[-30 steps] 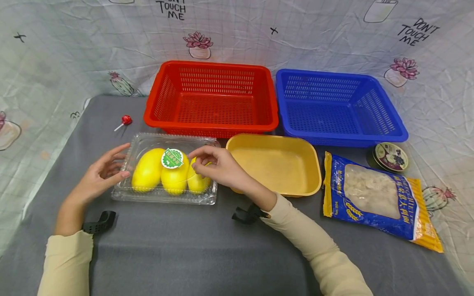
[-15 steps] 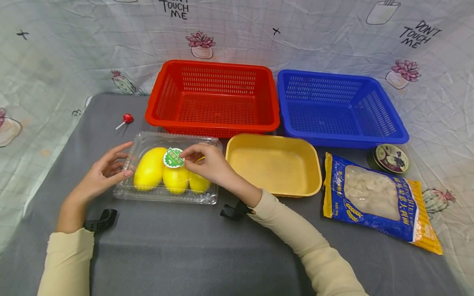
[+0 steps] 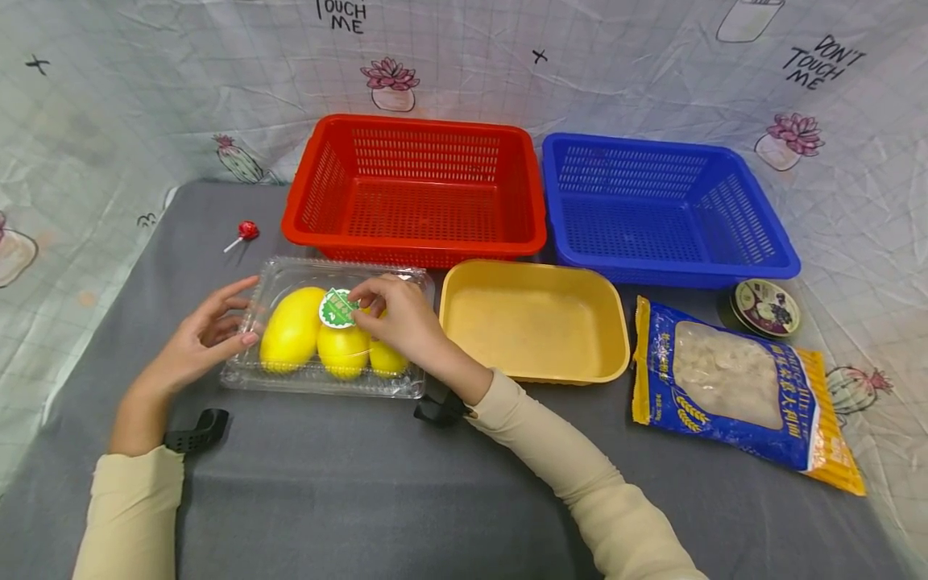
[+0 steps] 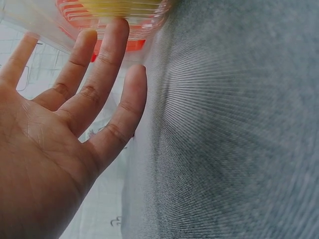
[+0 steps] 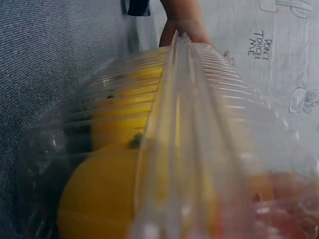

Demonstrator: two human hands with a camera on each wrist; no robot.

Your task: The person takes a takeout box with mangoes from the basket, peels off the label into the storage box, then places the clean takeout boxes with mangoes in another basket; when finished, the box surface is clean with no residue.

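Note:
A clear plastic clamshell box (image 3: 250,374) lies on the table with three yellow mango-like fruits (image 3: 292,329) inside. A round green-and-white label (image 3: 337,309) shows over the middle fruit. At the box's left side is my left hand (image 3: 199,334), fingers spread; in the left wrist view its fingertips (image 4: 118,27) reach up to the ribbed wall. My right hand (image 3: 406,318) is over the box's right half, bent thumb and index finger at the label's right edge. Whether they pinch the label cannot be seen. Ribbed walls and fruits (image 5: 99,194) fill the right wrist view.
Behind the box stands a red basket (image 3: 413,251), with a blue basket (image 3: 674,270) to its right. A yellow tub (image 3: 532,354) is right of the box. Further right lie a blue-and-yellow food bag (image 3: 732,387) and a round tin (image 3: 764,308). A red lollipop (image 3: 248,230) lies back left.
My right hand has moved left across the lid, from the right-hand fruit to the label's edge. My left hand stays by the box's left side.

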